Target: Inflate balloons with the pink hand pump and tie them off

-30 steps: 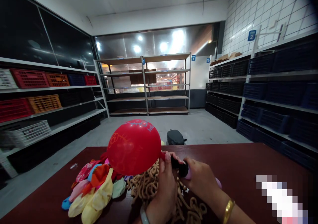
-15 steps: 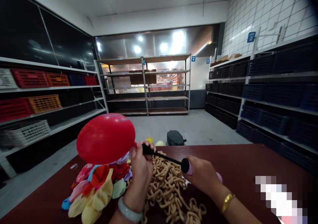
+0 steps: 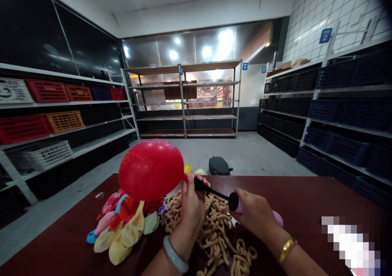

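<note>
A red inflated balloon sits on the nozzle end of a hand balloon pump. My left hand is closed around the balloon's neck and the black nozzle end. Wrapped round the pump's light purple body is my right hand; a short stretch of black rod shows between the hands. Below the balloon lies a pile of limp balloons in yellow, red, pink, blue and pale green. A heap of tan, rope-like loops spreads under and between my wrists.
All this is on a dark red-brown table. Beyond its far edge, a dark grey bag and a yellow balloon are on the floor. Shelves with crates line the left side, and dark crates the right.
My left hand and the balloon have moved right, toward my right hand. Less of the pump's black rod shows between the hands. The view has also shifted slightly.
</note>
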A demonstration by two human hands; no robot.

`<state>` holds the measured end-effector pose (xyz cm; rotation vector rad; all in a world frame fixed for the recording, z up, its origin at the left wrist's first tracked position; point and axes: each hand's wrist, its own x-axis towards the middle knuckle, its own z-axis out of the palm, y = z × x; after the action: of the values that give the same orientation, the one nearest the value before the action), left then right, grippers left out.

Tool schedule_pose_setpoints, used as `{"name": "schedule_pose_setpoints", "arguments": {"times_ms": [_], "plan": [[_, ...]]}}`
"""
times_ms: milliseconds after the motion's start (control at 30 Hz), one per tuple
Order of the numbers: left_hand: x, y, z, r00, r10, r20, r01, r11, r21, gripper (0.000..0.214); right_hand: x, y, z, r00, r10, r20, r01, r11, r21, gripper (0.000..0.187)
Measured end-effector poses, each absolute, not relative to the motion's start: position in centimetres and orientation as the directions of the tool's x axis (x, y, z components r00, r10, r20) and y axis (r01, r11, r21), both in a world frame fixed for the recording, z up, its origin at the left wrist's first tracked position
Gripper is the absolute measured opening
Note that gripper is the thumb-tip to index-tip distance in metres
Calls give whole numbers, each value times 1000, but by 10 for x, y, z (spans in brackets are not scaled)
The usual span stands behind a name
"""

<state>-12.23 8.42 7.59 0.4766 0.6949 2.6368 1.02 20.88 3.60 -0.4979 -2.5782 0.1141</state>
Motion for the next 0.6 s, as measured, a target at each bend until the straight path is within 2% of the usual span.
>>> {"name": "schedule_pose_setpoints", "arguments": {"times_ms": [200,467,600], "plan": [[-82,101,49,-809,550,205,-295,-683,669,25,11,193,42,-800,385,460,325,923,-206,25],[-79,103,47,-804,561,198,-311,-680,664,24,11,192,43,-809,376,452,297,925,-238,26],[-81,101,46,-806,560,191,-309,-673,672,27,10,193,39,-810,336,480,250,939,-237,38]]}}
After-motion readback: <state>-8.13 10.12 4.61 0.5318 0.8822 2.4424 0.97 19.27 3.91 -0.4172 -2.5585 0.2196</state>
